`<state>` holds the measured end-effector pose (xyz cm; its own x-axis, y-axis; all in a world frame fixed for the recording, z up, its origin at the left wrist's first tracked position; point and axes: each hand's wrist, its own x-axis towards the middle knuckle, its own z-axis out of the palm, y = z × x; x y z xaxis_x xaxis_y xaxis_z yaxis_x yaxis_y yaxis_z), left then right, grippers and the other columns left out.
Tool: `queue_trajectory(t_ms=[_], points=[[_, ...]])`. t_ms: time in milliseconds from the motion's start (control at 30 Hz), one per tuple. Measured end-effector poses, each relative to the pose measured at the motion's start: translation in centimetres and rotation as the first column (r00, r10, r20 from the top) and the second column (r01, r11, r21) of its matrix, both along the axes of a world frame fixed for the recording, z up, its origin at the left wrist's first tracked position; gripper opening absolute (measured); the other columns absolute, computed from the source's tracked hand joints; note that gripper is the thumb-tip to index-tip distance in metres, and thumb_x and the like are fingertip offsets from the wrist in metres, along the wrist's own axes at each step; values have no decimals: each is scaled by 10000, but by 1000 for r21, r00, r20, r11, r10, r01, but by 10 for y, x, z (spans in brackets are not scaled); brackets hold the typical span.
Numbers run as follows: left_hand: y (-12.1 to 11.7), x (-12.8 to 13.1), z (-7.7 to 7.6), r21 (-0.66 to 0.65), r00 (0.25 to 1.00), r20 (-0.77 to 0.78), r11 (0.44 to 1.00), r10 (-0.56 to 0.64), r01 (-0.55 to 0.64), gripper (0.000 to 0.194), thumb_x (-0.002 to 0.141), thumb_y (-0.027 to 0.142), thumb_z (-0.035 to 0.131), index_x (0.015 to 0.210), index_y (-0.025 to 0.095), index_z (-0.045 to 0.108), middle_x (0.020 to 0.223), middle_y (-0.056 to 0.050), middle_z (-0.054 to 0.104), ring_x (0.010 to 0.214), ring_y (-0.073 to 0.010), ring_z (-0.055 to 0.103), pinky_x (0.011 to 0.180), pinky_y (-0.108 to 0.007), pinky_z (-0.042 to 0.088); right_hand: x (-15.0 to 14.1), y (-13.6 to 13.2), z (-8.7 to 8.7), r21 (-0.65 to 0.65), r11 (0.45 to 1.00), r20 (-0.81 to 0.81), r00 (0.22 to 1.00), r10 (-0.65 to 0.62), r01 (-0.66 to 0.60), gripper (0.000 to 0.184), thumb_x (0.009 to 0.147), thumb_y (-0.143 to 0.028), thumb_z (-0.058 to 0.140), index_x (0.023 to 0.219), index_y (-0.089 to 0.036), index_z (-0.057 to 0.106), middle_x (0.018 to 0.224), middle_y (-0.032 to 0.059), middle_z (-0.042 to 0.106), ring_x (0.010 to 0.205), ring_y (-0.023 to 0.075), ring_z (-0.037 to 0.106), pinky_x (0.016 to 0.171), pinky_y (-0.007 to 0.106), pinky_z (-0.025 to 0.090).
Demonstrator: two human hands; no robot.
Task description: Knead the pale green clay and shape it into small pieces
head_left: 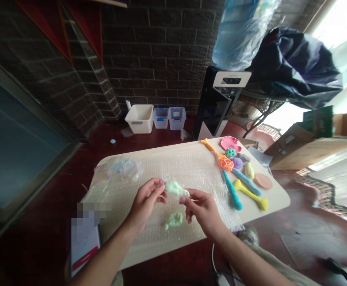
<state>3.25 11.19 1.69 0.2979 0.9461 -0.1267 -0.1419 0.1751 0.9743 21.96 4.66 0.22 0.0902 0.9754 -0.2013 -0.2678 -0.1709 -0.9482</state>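
Both my hands hold one pale green lump of clay (176, 187) above a low cream table (149, 246). My left hand (148, 198) pinches its left end with closed fingertips. My right hand (201, 208) pinches its right end, fingers curled. A second pale green clay lump (173, 220) lies on the bubble wrap sheet (176, 167) right below my hands.
At the table's right end lie several clay shapes: an orange piece (224, 162), a teal stick (232, 192), a yellow bone shape (251, 194), a pink flat piece (230, 143), a peach disc (263, 181). Crumpled plastic bags (122, 169) sit far left. Storage bins (140, 118) stand by the brick wall.
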Motion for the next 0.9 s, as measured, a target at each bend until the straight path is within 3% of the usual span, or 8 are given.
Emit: queue_trajectory(t_ms=[133,233,433,567,733,800,900], points=[[1,1,-3,-82,999,33,996,42,-39,259,763,354,864,812,153,709,801,-33,670,741,-147,594,692,-251,498,2,2,-5,24,1000,49,999,-1,0,400,720,-507,896,870,-149,798,554,-16,617,424,100,556,407,210,457],[0,-2,-2,-100,989,146,995,5,10,230,754,342,868,772,165,724,850,-41,684,797,-157,608,735,-259,495,3,1,-7,12,1000,-7,1000,24,-24,386,716,-496,904,859,-151,806,521,-5,625,453,108,558,428,211,471],[-5,-3,2,121,993,-101,990,-63,75,225,804,315,839,701,165,708,763,-21,644,762,-150,585,721,-246,450,3,-2,-6,46,997,-65,996,64,-61,335,733,-476,903,788,-155,827,558,0,626,484,89,531,430,187,453],[-12,-2,5,60,988,-43,987,-147,149,209,825,333,821,746,172,713,789,-16,666,778,-153,602,740,-249,459,5,-4,-11,21,991,-104,986,132,-131,346,757,-482,886,838,-149,839,610,21,668,510,102,569,426,185,470],[-14,-2,-1,3,978,-96,982,-186,187,228,806,353,830,763,159,720,778,-22,673,756,-158,603,722,-255,464,10,-6,-17,-58,983,-190,969,158,-172,362,715,-479,913,801,-137,833,631,29,677,527,107,586,416,180,466],[-16,0,-4,-4,982,-101,987,-160,160,243,798,350,832,736,157,699,743,-11,651,727,-148,584,699,-248,453,9,-5,-17,-61,989,-167,978,123,-135,362,733,-488,898,730,-136,813,591,16,650,506,91,556,424,176,451],[-18,4,-7,7,998,-57,1000,9,-8,229,801,328,824,732,165,679,763,-1,645,749,-138,576,722,-238,449,3,-4,-15,-36,998,-132,990,54,-59,376,776,-496,863,660,-148,778,561,0,617,481,79,513,428,182,416]])
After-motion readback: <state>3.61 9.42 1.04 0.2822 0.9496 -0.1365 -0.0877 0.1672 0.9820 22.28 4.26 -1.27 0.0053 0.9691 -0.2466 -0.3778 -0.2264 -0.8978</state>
